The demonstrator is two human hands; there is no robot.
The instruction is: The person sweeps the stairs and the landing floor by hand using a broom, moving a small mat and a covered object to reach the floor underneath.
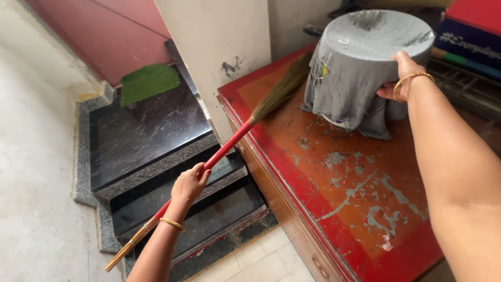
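Note:
My left hand grips the red handle of a broom. Its straw bristles rest on the red painted top of a wooden chest, next to a round container wrapped in grey cloth. My right hand, a gold bangle on the wrist, holds the right side of the cloth-covered container, which is tilted up off the chest top. The chest's red and orange paint is worn and flaked in patches.
Black granite steps descend to the left of the chest, with a green mat on the upper landing. A cream pillar stands behind the chest's left corner. Coloured folded items lie at the far right. Pale floor tiles are below.

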